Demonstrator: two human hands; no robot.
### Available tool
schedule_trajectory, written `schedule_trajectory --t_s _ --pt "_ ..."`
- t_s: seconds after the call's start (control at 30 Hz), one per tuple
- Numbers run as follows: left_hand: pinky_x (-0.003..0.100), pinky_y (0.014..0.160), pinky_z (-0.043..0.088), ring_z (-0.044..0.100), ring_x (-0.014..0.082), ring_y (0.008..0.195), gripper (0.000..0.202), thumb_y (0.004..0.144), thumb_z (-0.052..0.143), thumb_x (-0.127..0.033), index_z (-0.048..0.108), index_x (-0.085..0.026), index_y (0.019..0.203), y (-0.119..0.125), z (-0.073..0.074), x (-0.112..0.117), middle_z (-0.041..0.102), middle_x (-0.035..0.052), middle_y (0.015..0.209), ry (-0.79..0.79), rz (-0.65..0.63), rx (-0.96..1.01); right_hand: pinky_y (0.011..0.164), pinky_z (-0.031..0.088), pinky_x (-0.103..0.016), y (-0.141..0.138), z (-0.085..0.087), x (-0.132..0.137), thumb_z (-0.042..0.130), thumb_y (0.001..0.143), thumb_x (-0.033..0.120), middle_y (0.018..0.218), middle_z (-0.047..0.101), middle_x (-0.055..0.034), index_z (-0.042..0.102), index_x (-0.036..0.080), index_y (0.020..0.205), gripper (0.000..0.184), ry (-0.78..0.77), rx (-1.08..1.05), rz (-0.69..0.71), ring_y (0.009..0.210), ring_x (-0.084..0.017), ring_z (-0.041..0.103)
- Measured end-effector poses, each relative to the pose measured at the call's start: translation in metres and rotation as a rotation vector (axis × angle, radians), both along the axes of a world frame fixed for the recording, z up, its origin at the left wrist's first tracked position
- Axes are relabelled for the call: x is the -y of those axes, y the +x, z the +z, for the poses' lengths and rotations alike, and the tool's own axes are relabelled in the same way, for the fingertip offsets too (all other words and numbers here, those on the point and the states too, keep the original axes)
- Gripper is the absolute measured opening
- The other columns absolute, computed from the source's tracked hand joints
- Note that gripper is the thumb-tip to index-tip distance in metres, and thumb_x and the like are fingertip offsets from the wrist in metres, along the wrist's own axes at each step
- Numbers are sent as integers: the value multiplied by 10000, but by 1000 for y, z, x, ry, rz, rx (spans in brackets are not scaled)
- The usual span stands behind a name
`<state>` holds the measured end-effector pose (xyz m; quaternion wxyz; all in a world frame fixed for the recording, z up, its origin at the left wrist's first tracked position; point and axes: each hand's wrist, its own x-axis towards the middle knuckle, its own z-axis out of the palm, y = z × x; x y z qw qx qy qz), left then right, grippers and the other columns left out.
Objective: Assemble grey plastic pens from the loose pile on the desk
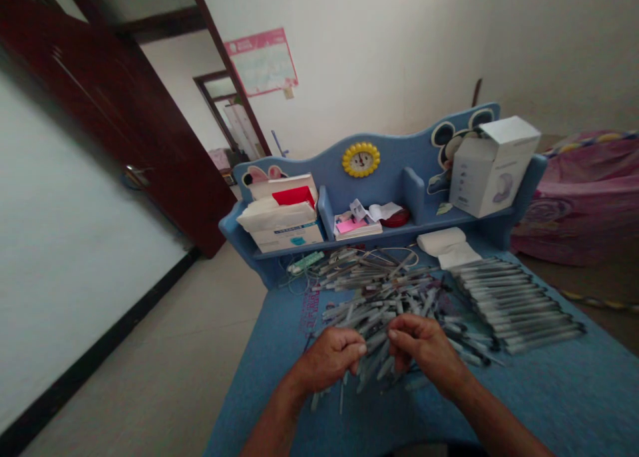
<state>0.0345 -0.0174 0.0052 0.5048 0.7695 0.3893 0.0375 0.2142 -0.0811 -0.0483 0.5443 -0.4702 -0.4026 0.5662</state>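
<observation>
A loose pile of pens (379, 304) covers the middle of the blue desk, heaped in many directions. Over its near left part is my left hand (332, 357), fingers curled in and thumb pressed against them. My right hand (424, 347) is closed in a pinch a short way to the right, thumb against the forefinger. Whatever either hand grips is hidden or too small to make out. To the right, a neat row of pens (514, 304) lies side by side, dark ends toward the right.
The desk (559, 390) has a raised back shelf (319, 157) with a yellow flower clock (361, 159). An open carton (287, 227), papers (357, 227) and a white box (492, 167) sit on it. A tissue roll (442, 241) and a power strip (306, 263) lie below.
</observation>
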Motion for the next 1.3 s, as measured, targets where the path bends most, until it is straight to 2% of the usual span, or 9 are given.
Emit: schedule_trajectory --t_s 0.23,0.43,0.6,0.73,0.83,0.93,1.0,1.13,1.3 --pt "203 485 321 422 91 481 234 760 465 -337 573 -153 664 -29 0 -18 511 -33 550 38 86 -77 380 396 -200 36 -7 -11 587 701 394 544 603 21 511 170 671 239 -70 43 -171 375 -89 520" --pt "213 492 354 468 111 511 207 727 498 -339 570 -161 648 -47 -1 -31 520 -28 549 212 372 -77 342 361 -210 59 -19 -35 505 691 372 520 582 16 487 188 677 185 -201 219 -257 350 -112 512" --pt "200 459 397 513 100 504 198 730 570 -336 568 -140 760 -27 -8 -28 586 3 639 17 618 334 387 345 -239 66 -23 -49 498 712 385 498 562 18 579 179 789 234 -215 444 -325 352 -138 505" --pt "212 520 462 569 105 573 158 720 628 -254 565 -133 798 -3 -10 -26 619 22 700 -220 754 731 553 375 -273 65 -18 -40 528 722 375 530 573 -9 626 167 942 318 -164 699 -445 556 -193 574" --pt "242 573 503 596 114 605 117 723 629 -183 568 -128 807 17 -10 -25 633 30 720 -354 809 914 561 367 -260 46 -8 -23 467 780 403 578 597 -21 647 165 910 325 3 846 -316 575 -177 551" --pt "257 614 521 611 114 622 75 755 591 -137 570 -123 825 36 -12 -20 643 38 730 -445 833 1026 495 342 -225 16 5 -11 450 815 415 590 585 3 652 176 841 313 154 712 -25 535 -138 514" --pt "265 636 526 617 116 638 60 771 572 -121 566 -121 831 47 -12 -15 648 47 742 -478 835 1061 467 324 -210 -3 11 -8 473 815 411 566 551 20 635 172 791 290 193 636 41 509 -117 490" --pt "251 617 523 604 109 622 45 780 569 -134 562 -121 823 57 -12 -7 631 39 741 -522 847 1101 401 326 -193 -25 14 -10 453 829 429 513 511 33 513 167 628 335 135 458 46 413 -92 480" --pt "144 417 408 469 45 460 116 822 537 -235 556 -122 808 53 -7 -9 519 -15 633 -694 825 1193 304 308 -182 -45 10 -7 361 830 584 450 523 37 459 187 639 451 -6 122 149 310 -96 470"
